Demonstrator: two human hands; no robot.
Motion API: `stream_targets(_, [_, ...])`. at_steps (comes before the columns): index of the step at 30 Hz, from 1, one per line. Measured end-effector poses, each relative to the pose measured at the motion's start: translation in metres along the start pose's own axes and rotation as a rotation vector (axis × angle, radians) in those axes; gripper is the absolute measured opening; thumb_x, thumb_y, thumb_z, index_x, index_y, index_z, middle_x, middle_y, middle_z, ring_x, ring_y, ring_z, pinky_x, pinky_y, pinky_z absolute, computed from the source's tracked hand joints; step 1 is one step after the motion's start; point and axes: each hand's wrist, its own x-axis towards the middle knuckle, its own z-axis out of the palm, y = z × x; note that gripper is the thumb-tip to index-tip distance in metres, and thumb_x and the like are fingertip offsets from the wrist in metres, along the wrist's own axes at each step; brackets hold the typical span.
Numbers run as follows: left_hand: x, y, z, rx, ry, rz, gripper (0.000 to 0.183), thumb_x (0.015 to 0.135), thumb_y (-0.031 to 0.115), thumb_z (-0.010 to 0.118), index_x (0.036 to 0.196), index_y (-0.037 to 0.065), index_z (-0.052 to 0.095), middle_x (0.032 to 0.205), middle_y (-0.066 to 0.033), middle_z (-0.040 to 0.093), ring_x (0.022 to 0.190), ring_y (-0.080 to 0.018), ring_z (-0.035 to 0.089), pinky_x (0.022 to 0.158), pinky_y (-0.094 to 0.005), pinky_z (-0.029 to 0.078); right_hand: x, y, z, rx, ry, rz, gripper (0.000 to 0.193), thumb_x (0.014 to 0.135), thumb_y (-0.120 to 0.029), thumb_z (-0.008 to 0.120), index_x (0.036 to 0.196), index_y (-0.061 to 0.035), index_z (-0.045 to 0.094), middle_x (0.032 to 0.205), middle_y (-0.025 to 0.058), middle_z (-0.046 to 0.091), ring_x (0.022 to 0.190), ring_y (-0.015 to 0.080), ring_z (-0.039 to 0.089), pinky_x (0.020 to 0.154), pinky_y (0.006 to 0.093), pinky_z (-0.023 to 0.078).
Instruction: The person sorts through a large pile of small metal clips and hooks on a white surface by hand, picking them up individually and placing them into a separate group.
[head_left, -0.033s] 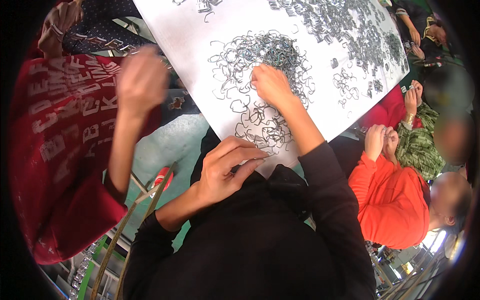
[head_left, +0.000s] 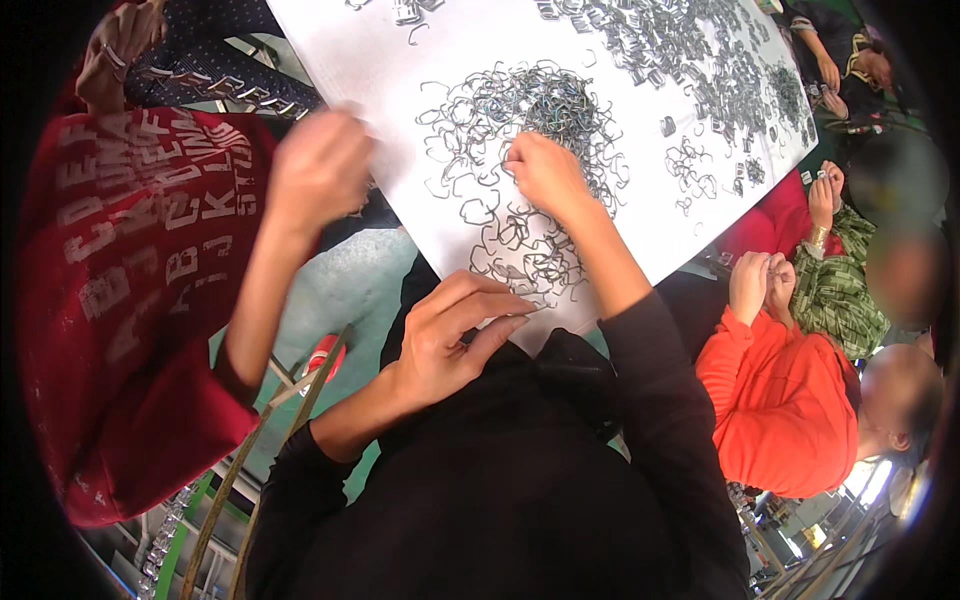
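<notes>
A loose heap of bent wire hooks (head_left: 480, 105) lies on the white tabletop (head_left: 360, 70) in front of me. My right hand (head_left: 548, 172) rests at the middle of this heap, its fingers curled down and closed. Whatever its fingertips hold is hidden. At the table's near edge, my left hand (head_left: 455, 325) is held in a pinch, thumb and forefinger nearly together. A small shiny bit shows at those fingertips, too small to name. Beside them is a smaller cluster of wire hooks (head_left: 525, 250).
Many small metal buckles (head_left: 690, 60) cover the far right of the table. On my left, a co-worker's blurred hand (head_left: 322, 165) is at the table's edge. To the right, another person in an orange top (head_left: 780, 400) holds both hands together. Metal rails (head_left: 290, 400) stand at lower left.
The left co-worker's hand has moved right, closer to the table. My right hand has shifted very slightly; my left hand stays in place.
</notes>
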Motion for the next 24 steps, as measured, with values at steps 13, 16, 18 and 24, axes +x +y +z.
stream_targets(13, [0.007, 0.007, 0.015, 0.003, 0.022, -0.043, 0.02, 0.075, -0.007, 0.067, 0.094, 0.0, 0.067, 0.089, -0.0099, 0.065, 0.078, -0.0181, 0.064, 0.066, -0.0266, 0.05, -0.125, -0.052, -0.085, 1.134, 0.248, 0.457, 0.01, 0.087, -0.004, 0.058, 0.096, 0.0014, 0.061, 0.072, 0.0011, 0.058, 0.056, 0.0053, 0.049, 0.049, 0.0194, 0.038])
stream_targets(16, [0.01, 0.005, 0.026, -0.106, 0.074, -0.086, 0.019, 0.077, -0.009, 0.065, 0.094, -0.003, 0.064, 0.09, -0.0093, 0.065, 0.075, -0.0135, 0.064, 0.065, -0.0241, 0.051, -0.15, -0.074, -0.099, 1.06, 0.376, 0.33, 0.009, 0.085, -0.006, 0.064, 0.089, 0.0021, 0.061, 0.071, 0.0014, 0.059, 0.057, 0.0039, 0.049, 0.047, 0.0186, 0.037])
stream_targets(18, [0.013, 0.003, 0.03, -0.145, 0.061, -0.099, 0.018, 0.078, -0.01, 0.065, 0.094, -0.003, 0.063, 0.09, -0.009, 0.065, 0.075, -0.0111, 0.064, 0.066, -0.0227, 0.051, -0.164, -0.086, -0.108, 1.149, 0.397, 0.371, 0.009, 0.084, -0.006, 0.065, 0.085, 0.0014, 0.062, 0.069, 0.0009, 0.059, 0.057, 0.0033, 0.049, 0.048, 0.0183, 0.038])
stream_targets(24, [0.033, 0.013, 0.051, -0.265, 0.054, -0.063, 0.017, 0.079, -0.011, 0.064, 0.093, -0.002, 0.063, 0.095, -0.01, 0.064, 0.076, -0.0107, 0.062, 0.068, -0.0214, 0.052, -0.174, -0.093, -0.109, 1.313, 0.504, 0.443, 0.011, 0.085, -0.008, 0.065, 0.086, 0.0023, 0.062, 0.073, 0.0046, 0.063, 0.061, 0.0062, 0.056, 0.049, 0.0188, 0.041])
